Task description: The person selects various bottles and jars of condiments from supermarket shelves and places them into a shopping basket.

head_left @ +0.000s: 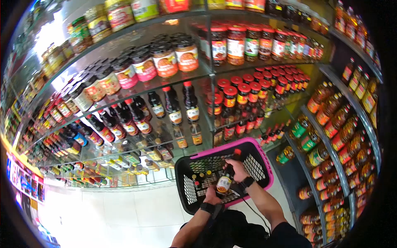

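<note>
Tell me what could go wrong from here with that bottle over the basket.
1. The bottle in the right hand hangs over other bottles lying in the basket; dropped in hard, it may knock and crack them.
2. The left hand, at the basket's near edge, seems its only support; more weight could tip it.
3. The packed shelves stand close; a swinging basket might strike them.

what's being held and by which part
The right hand grips a dark sauce bottle around its upper part, just below the red cap, over the basket. The left hand sits by the bottle's base; whether it grips cannot be told.
</note>
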`<state>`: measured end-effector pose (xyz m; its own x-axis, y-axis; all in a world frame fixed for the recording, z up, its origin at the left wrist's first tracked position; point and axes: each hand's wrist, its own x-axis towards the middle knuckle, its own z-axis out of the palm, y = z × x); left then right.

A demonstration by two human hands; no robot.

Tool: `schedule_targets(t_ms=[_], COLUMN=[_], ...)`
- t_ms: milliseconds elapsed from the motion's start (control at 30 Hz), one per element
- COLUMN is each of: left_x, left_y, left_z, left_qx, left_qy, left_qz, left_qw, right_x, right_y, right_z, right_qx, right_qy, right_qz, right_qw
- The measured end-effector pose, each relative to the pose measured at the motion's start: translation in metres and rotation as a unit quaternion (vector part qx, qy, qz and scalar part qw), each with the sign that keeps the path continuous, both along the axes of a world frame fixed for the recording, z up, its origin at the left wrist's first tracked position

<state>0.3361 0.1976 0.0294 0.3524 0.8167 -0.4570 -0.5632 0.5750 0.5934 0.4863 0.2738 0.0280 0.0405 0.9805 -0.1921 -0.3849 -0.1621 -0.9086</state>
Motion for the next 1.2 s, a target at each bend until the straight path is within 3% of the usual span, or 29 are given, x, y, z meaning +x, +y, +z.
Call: schedule_targets(t_ms=[67, 100, 133, 200, 333, 367, 533, 567, 633, 733, 833, 867, 933, 1000, 1033, 1100, 1133, 1200], left_x=[-0.004, -0.005, -0.004, 0.0, 0.009, 0.011, 0.013, 0.011, 0.002, -0.017, -0.044, -0.052, -0.078, -0.104, -0.115, -0.139, -0.148, -0.163], left_y=[0.009, 0.009, -0.001, -0.024, -0.037, -0.037, -0.035, -0.035, -0.035, -0.027, -0.011, -0.001, 0.027, 0.051, 0.065, 0.099, 0.112, 0.128], left_z=[-0.101, -0.128, -0.095, -0.006, 0.057, 0.063, 0.045, 0.041, 0.041, 0.038, 0.058, 0.056, 0.06, 0.08, 0.096, 0.105, 0.111, 0.121], left_qx=[-0.244, -0.244, -0.102, 0.043, 0.018, 0.032, 0.076, 0.082, 0.026, -0.018, -0.034, 0.058, 0.253, 0.27, 0.179, -0.025, 0.031, 0.012], left_qy=[-0.079, -0.045, 0.113, 0.267, 0.108, 0.102, 0.109, 0.113, 0.061, 0.007, 0.036, 0.058, 0.206, 0.157, 0.029, -0.169, -0.189, -0.155], left_qz=[-0.057, -0.044, -0.045, -0.03, -0.024, -0.047, -0.049, -0.045, -0.062, -0.039, -0.038, 0.014, 0.059, 0.093, 0.108, 0.143, 0.14, 0.193], left_qw=[0.965, 0.968, 0.987, 0.962, 0.994, 0.993, 0.99, 0.989, 0.996, 0.999, 0.998, 0.997, 0.943, 0.945, 0.977, 0.975, 0.971, 0.969], right_x=[0.005, 0.003, -0.001, -0.008, -0.005, -0.007, -0.023, -0.024, -0.037, -0.063, -0.092, -0.105, -0.128, -0.151, -0.165, -0.189, -0.2, -0.218], right_y=[-0.011, -0.016, -0.021, -0.028, -0.022, -0.023, -0.024, -0.021, -0.02, -0.012, 0.006, 0.012, 0.031, 0.049, 0.057, 0.078, 0.087, 0.106], right_z=[-0.02, 0.0, 0.025, 0.061, 0.074, 0.079, 0.073, 0.064, 0.062, 0.087, 0.106, 0.118, 0.141, 0.165, 0.181, 0.203, 0.213, 0.228], right_qx=[-0.016, -0.056, -0.096, -0.13, -0.033, 0.016, 0.019, 0.036, 0.036, 0.039, 0.072, 0.1, 0.136, 0.192, 0.223, 0.273, 0.302, 0.35], right_qy=[-0.005, 0.039, 0.083, 0.128, 0.041, -0.01, -0.05, -0.106, -0.173, -0.165, -0.148, -0.115, -0.098, -0.094, -0.093, -0.111, -0.119, -0.155], right_qz=[-0.006, -0.017, -0.031, -0.058, -0.019, -0.003, 0.051, 0.085, 0.108, 0.108, 0.14, 0.129, 0.126, 0.117, 0.107, 0.079, 0.076, 0.059], right_qw=[1.0, 0.998, 0.991, 0.981, 0.998, 1.0, 0.997, 0.99, 0.978, 0.98, 0.976, 0.98, 0.978, 0.97, 0.965, 0.952, 0.943, 0.922])
